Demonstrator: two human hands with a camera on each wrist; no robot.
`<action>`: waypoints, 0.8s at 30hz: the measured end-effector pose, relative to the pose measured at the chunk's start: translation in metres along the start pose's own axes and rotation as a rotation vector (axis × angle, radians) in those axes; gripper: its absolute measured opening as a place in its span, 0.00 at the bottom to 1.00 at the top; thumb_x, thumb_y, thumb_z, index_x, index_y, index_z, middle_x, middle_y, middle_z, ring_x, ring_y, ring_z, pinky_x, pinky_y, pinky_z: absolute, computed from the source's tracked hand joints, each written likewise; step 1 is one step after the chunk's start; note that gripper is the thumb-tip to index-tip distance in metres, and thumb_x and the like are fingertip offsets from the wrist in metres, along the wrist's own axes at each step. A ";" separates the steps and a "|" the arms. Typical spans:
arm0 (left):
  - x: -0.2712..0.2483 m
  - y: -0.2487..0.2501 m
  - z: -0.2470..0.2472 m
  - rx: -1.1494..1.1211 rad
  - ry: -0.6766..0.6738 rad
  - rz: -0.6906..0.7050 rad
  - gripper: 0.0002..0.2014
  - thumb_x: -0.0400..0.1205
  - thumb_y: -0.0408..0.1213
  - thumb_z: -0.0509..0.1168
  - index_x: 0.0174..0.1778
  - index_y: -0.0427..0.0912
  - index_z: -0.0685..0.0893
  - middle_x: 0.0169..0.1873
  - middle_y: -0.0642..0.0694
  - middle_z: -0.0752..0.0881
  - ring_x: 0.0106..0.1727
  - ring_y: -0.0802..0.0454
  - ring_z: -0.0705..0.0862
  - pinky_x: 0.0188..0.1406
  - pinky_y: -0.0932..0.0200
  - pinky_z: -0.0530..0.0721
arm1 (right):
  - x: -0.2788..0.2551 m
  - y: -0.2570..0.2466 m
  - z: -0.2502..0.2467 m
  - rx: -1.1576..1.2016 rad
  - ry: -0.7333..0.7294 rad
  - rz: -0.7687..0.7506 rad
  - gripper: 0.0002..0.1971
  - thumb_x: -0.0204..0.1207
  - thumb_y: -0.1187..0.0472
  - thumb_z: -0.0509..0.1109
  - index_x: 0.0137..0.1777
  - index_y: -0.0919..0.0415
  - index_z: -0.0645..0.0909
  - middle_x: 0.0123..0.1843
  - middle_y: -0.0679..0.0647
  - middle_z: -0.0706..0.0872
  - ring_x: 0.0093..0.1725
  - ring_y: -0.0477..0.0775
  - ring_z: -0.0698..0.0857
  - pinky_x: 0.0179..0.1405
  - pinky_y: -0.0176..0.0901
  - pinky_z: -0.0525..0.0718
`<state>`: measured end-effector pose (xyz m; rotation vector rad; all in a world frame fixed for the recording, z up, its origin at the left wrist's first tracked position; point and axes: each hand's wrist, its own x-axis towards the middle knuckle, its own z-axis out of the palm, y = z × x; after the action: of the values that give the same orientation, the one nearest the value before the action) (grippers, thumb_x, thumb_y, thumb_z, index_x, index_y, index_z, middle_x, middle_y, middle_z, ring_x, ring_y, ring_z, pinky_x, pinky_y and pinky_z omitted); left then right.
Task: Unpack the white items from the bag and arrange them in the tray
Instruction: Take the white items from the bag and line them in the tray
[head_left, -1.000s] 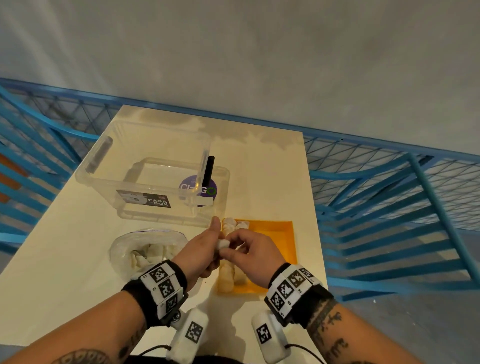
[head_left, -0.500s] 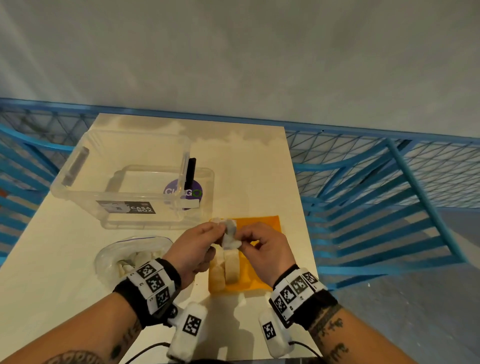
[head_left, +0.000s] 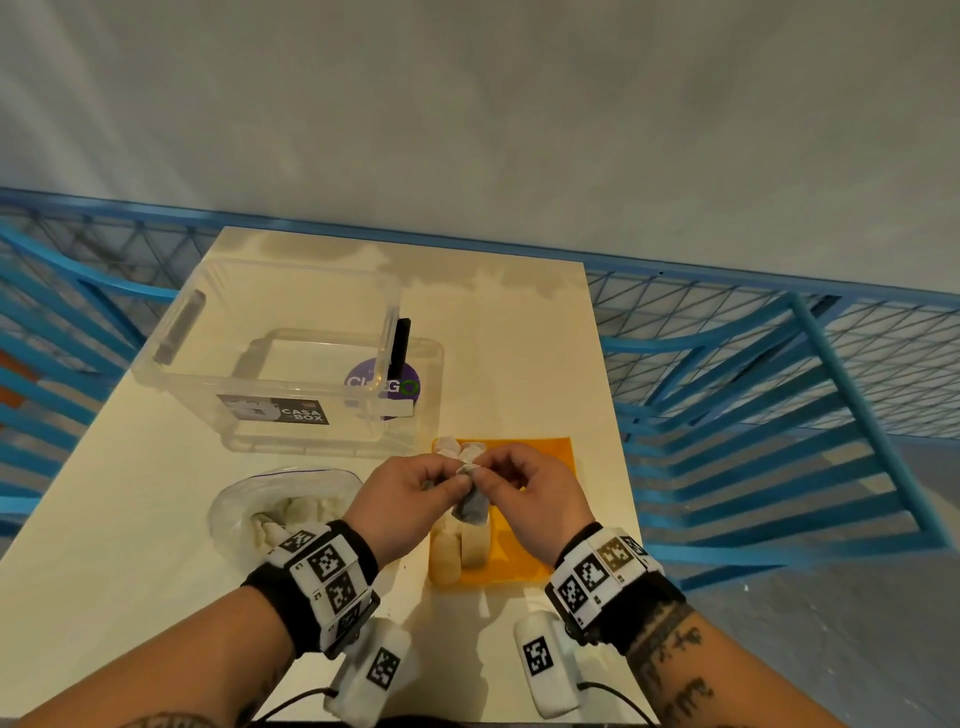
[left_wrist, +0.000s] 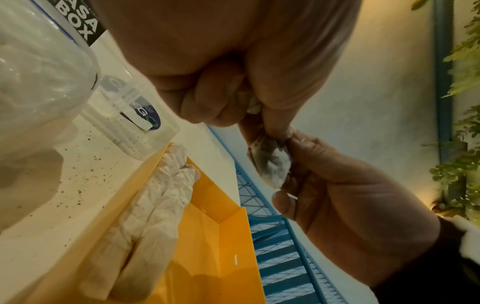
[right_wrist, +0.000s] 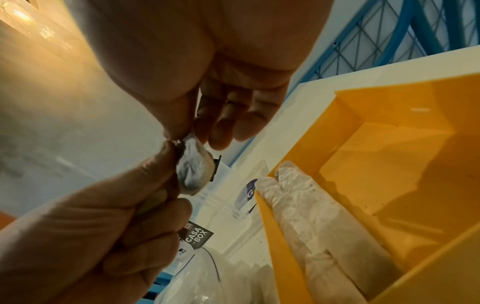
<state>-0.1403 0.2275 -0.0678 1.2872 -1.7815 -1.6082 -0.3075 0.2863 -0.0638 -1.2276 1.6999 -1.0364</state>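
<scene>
A small crumpled white item (head_left: 470, 501) (left_wrist: 271, 164) (right_wrist: 192, 170) hangs over the left part of the orange tray (head_left: 540, 457) (left_wrist: 215, 257) (right_wrist: 389, 164). My left hand (head_left: 457, 483) (left_wrist: 262, 123) pinches its top from the left. From the right, my right hand (head_left: 485, 475) (right_wrist: 187, 133) pinches the same end between thumb and forefinger. Two long rolled white items (head_left: 460, 551) (left_wrist: 161, 195) (right_wrist: 311, 216) lie side by side along the tray's left wall. The clear plastic bag (head_left: 280, 506) (left_wrist: 33, 82) (right_wrist: 197, 277), left of the tray, holds more white items.
A clear lidless storage box (head_left: 291, 364) with a "CASA BOX" label stands behind the bag and tray. Blue metal railing (head_left: 753, 415) runs close along the table's right and far edges. The right half of the tray floor is bare.
Both hands have stayed together over the tray's left side. The white item, bunched small between the fingertips before, now hangs down longer beneath them.
</scene>
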 end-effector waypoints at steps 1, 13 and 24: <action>0.000 -0.002 -0.001 0.007 -0.008 0.001 0.05 0.81 0.37 0.72 0.43 0.52 0.93 0.39 0.49 0.94 0.46 0.49 0.91 0.58 0.42 0.87 | 0.000 -0.002 0.000 0.011 0.006 -0.014 0.00 0.77 0.57 0.75 0.45 0.50 0.87 0.38 0.42 0.88 0.41 0.38 0.85 0.42 0.30 0.81; -0.003 -0.022 -0.010 0.116 0.122 -0.162 0.07 0.84 0.46 0.67 0.47 0.52 0.90 0.36 0.52 0.91 0.36 0.59 0.85 0.43 0.56 0.82 | 0.016 0.024 -0.012 -0.337 -0.077 0.072 0.03 0.75 0.54 0.73 0.43 0.49 0.82 0.38 0.48 0.86 0.37 0.45 0.83 0.39 0.40 0.83; -0.016 -0.031 -0.033 -0.197 0.189 -0.449 0.13 0.85 0.44 0.57 0.52 0.45 0.86 0.40 0.42 0.83 0.26 0.53 0.69 0.21 0.61 0.64 | 0.016 0.060 0.009 -0.772 -0.532 0.149 0.07 0.78 0.56 0.69 0.53 0.45 0.84 0.48 0.44 0.86 0.49 0.49 0.84 0.48 0.42 0.84</action>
<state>-0.0952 0.2260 -0.0837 1.7608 -1.2443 -1.7630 -0.3228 0.2818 -0.1242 -1.6204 1.7494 0.0963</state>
